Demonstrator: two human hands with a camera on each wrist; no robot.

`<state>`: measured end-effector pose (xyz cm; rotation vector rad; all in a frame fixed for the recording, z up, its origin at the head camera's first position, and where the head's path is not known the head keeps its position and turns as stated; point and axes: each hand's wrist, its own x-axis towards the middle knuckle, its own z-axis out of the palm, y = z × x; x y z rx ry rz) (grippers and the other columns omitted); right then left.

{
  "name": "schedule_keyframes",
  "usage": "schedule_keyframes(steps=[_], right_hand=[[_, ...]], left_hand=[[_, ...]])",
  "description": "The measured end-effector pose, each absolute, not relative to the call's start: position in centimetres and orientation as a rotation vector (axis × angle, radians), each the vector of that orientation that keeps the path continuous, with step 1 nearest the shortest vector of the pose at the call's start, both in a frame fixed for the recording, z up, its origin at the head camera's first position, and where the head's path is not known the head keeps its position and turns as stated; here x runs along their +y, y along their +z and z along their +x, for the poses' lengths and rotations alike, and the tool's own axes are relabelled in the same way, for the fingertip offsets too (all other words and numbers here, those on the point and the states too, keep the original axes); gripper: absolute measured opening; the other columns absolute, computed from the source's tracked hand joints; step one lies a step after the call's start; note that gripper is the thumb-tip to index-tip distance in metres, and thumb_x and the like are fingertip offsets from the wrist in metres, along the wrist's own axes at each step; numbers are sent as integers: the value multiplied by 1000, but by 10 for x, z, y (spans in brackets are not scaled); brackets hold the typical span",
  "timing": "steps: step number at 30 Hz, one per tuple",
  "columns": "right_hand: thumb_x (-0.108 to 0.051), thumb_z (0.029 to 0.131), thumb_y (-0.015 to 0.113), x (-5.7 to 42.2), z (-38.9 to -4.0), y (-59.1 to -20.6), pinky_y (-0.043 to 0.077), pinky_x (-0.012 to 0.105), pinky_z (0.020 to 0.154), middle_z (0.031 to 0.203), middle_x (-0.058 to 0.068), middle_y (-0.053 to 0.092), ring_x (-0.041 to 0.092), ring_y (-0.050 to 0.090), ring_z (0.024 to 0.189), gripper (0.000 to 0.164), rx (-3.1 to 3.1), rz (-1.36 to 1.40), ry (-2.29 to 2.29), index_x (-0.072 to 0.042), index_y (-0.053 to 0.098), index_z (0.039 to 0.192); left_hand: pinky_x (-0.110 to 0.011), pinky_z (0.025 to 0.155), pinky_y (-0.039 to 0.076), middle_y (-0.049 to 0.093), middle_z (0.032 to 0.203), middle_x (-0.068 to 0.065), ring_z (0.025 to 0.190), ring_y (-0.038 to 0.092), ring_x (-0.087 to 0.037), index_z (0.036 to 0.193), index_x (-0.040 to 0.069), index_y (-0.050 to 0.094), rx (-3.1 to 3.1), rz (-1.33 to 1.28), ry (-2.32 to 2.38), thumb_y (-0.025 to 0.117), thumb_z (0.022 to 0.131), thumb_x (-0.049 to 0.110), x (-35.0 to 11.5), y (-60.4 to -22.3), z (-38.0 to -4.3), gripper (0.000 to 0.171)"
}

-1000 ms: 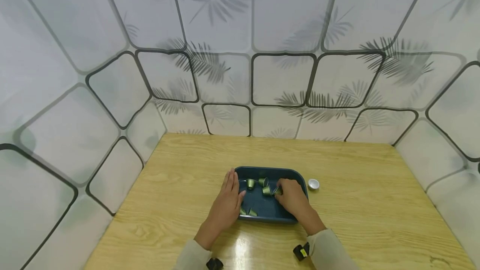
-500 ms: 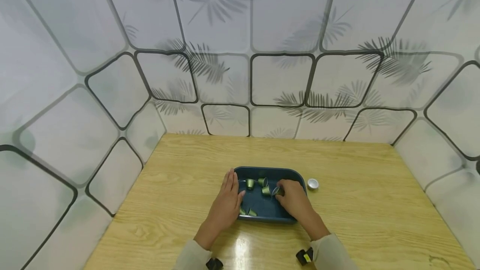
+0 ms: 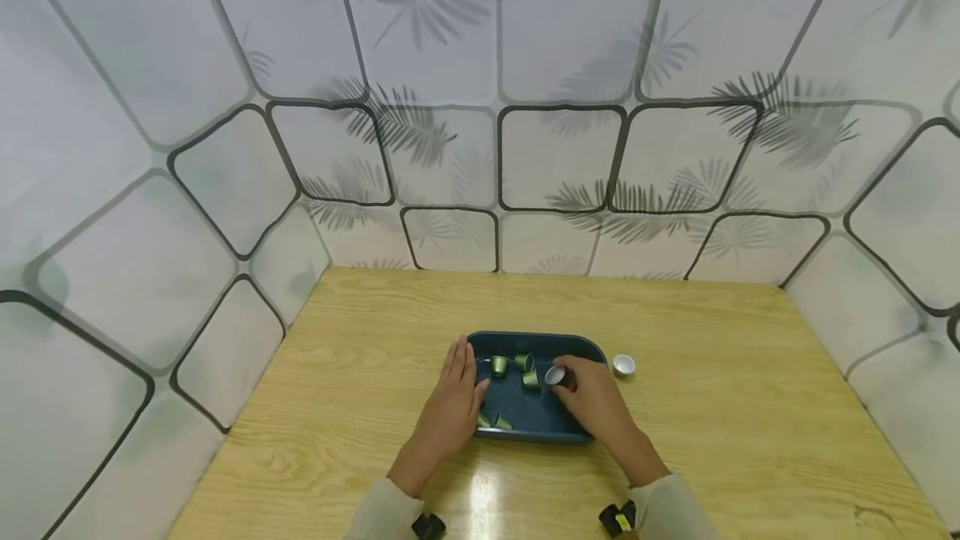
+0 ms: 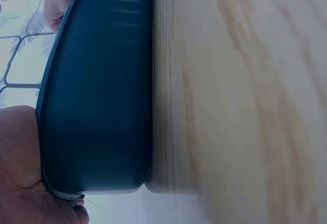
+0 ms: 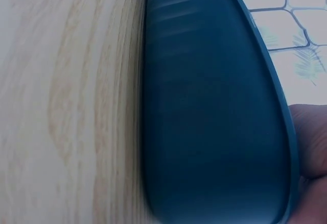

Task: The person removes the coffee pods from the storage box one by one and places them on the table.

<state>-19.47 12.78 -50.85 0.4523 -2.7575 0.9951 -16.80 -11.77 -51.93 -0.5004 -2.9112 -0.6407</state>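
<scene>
A dark blue tray (image 3: pixel 527 408) sits on the wooden table with several green coffee capsules in it, such as the capsule (image 3: pixel 498 367) near its back left. My left hand (image 3: pixel 446 407) rests over the tray's left rim with straight fingers. Inside the right half, my right hand (image 3: pixel 592 397) pinches a coffee capsule (image 3: pixel 555 376) between thumb and fingers, its silvery open end facing up and left. Both wrist views show mostly the tray's outer wall (image 4: pixel 97 96), with the capsules hidden behind it.
Just right of the tray, a small silvery-white round cup (image 3: pixel 623 366) stands on the wooden table (image 3: pixel 750 407). Patterned walls (image 3: pixel 562 157) close off the back and both sides.
My right hand has turned the pinched capsule so its silvery open end shows more, and it has separated from the neighbouring green capsule. The left hand has stayed put.
</scene>
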Motion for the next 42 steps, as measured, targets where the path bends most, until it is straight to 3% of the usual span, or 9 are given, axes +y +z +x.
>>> schedule_keyframes(steps=[9, 23, 42], right_hand=[[5, 76, 85, 126, -194, -505, 47, 25, 58, 80, -2, 65, 7, 54, 65, 36, -2729, 481, 1029, -1, 72, 110], [3, 79, 84, 135, -181, -500, 47, 24, 58, 85, 1, 64, 8, 54, 67, 42, -2751, 393, 986, 2, 71, 119], [8, 75, 85, 155, -166, -495, 49, 24, 58, 88, 5, 67, 9, 57, 69, 40, -2593, 404, 980, 1, 73, 113]], left_hand=[[-51, 119, 26, 13, 165, -29, 154, 8, -39, 155, -13, 21, -2887, -485, -658, 39, 112, 30, -123, -520, -167, 64], [-50, 119, 26, 14, 165, -28, 154, 11, -40, 154, -15, 24, -2879, -495, -658, 43, 111, 27, -118, -515, -166, 62], [-49, 120, 26, 13, 165, -27, 154, 8, -37, 155, -13, 23, -2894, -504, -657, 41, 111, 29, -116, -518, -167, 63]])
